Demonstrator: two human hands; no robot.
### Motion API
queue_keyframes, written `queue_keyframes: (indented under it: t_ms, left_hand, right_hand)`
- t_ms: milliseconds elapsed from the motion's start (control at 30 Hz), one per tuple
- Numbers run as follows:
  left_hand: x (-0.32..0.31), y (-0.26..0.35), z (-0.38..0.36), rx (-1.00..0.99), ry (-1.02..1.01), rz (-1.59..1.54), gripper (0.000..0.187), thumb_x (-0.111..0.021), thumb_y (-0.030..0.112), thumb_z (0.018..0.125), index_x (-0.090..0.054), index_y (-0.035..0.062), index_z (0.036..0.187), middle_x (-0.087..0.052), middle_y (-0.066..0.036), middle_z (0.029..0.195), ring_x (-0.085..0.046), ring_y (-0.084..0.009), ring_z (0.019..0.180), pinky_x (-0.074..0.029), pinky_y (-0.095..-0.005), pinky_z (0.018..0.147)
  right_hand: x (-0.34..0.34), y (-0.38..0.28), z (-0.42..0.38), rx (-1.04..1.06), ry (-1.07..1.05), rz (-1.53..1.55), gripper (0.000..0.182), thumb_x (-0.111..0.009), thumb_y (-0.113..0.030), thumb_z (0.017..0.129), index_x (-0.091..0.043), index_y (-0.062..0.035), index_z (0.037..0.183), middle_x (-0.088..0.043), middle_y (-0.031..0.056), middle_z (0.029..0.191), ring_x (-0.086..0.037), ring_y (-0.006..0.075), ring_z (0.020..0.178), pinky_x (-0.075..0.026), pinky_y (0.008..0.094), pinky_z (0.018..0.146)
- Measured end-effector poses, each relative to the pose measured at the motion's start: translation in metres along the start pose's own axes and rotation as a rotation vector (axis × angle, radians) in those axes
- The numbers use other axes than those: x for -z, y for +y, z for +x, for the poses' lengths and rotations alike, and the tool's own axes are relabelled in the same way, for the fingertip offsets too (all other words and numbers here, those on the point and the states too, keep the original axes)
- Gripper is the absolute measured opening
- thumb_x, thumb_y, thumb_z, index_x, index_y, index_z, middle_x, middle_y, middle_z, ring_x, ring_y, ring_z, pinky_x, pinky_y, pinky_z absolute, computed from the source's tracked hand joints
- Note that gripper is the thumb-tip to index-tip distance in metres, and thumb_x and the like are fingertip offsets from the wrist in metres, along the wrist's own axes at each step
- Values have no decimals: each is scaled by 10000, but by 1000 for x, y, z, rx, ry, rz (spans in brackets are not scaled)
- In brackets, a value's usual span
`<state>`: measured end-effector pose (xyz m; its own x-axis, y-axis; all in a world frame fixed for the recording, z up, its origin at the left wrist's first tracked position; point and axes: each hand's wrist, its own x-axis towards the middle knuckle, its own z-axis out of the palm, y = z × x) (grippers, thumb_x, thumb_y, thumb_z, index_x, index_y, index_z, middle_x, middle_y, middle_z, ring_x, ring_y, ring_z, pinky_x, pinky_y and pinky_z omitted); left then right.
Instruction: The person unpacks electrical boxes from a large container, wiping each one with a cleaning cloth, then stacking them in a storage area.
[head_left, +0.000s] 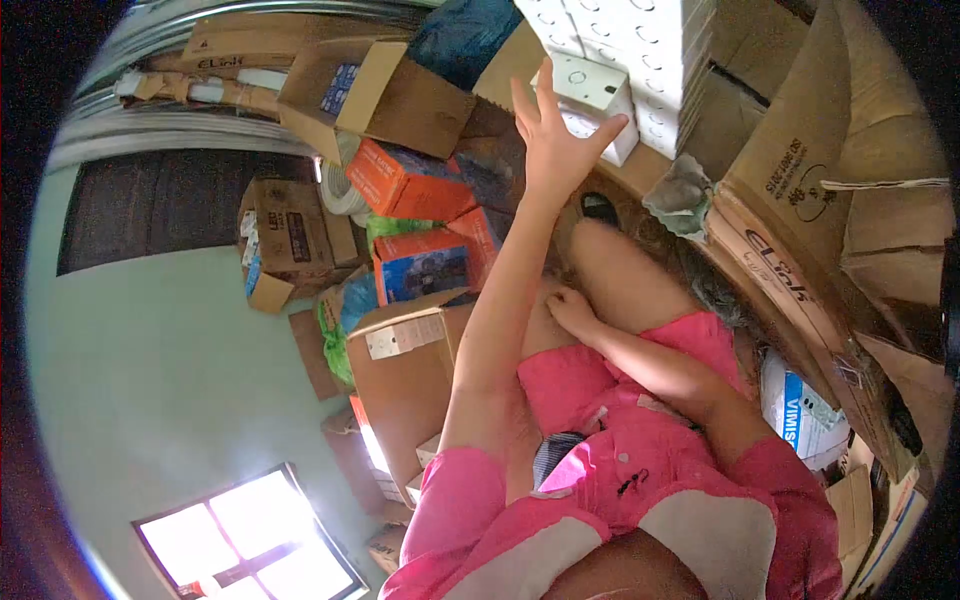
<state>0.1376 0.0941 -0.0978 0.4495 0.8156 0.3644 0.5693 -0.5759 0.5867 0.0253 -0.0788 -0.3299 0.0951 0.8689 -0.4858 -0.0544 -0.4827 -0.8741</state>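
Observation:
My left hand point(562, 150) reaches up to a white plastic electrical box point(592, 82). Its thumb lies at the right side of the box and the fingers spread along the left edge, spanning it. Directly behind rises a tall stack of similar white boxes point(660, 60) marked with round knockouts. Both stand on brown cardboard. My right hand point(572, 312) rests on my bare leg, fingers loosely bent and slightly apart, with nothing in it.
On the left are an open carton point(410, 370), orange boxes point(400, 185) and a brown LED carton point(290, 235). Another open carton point(385, 100) stands behind. Large ELink cardboard point(780, 270) leans on the right, near a white packet point(800, 410). A dark sandal point(600, 207) shows past my leg.

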Motion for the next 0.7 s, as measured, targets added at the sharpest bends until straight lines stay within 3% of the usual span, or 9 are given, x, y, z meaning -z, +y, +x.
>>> queue_keyframes:
  t_ms: [133,400,433,467,533,567,600,667,700]
  left_hand:
    - [-8,-17,12,59,-102,3,1015,-845,396,663,-280,61,1436,-228,-308,1424,-275,-468,1317,-365,-533,1016]
    - [91,-20,-93,87,414,-529,972,-802,167,656,-221,48,1427,-312,-136,1363,-357,-281,1277,-367,-457,1058]
    - [113,-25,-116,121,484,-485,935,-788,169,647,-264,42,1411,-338,-123,1345,-380,-275,1264,-364,-434,1051]
    - [140,-41,-143,56,521,-196,809,-720,247,751,-301,1,1398,-391,-146,1356,-368,-273,1290,-284,-436,1095]
    - [182,-45,-188,225,637,1,718,-687,265,826,-332,23,1401,-385,-137,1368,-377,-269,1279,-302,-429,1090]
    - [199,-54,-210,301,695,78,676,-621,44,789,-337,37,1402,-368,-138,1381,-401,-250,1257,-396,-384,1018]
    - [211,-53,-226,421,762,-137,639,-615,35,841,-331,43,1414,-366,-155,1388,-440,-250,1232,-441,-365,971]
    - [229,-93,-275,507,844,-138,610,-668,101,862,-377,55,1396,-378,-178,1367,-469,-236,1201,-478,-349,930]
    - [233,-114,-298,541,849,-74,608,-682,135,860,-393,58,1389,-383,-198,1361,-464,-262,1212,-472,-370,944]
  right_hand:
    - [12,-27,-16,70,29,63,329,-533,-239,891,-621,40,1041,-661,166,874,-619,219,845,-480,357,771]
    - [0,8,12,26,-28,-62,365,-509,-287,940,-635,2,1124,-658,120,896,-605,204,795,-479,339,737]
    - [2,12,20,-13,-93,-28,370,-507,-298,943,-632,-12,1141,-652,100,902,-593,189,782,-473,326,720]
    - [2,14,23,-56,-154,6,375,-504,-309,945,-629,-27,1158,-647,79,908,-582,174,770,-466,313,703]
    - [7,-4,10,-137,-168,53,377,-517,-307,920,-642,-9,1114,-668,155,985,-617,273,901,-470,371,812]
    - [12,-14,7,-176,-162,75,379,-524,-306,907,-649,0,1092,-678,193,1024,-635,322,966,-472,400,866]
    - [13,-17,6,-173,-178,64,361,-517,-305,919,-643,-16,1094,-654,137,983,-606,261,903,-462,363,796]
    - [15,-21,3,-168,-207,39,326,-505,-303,942,-630,-47,1099,-608,24,900,-550,138,777,-442,288,657]
    - [17,-25,1,-179,-214,29,315,-501,-297,944,-629,-51,1094,-604,25,891,-547,137,769,-441,282,653]
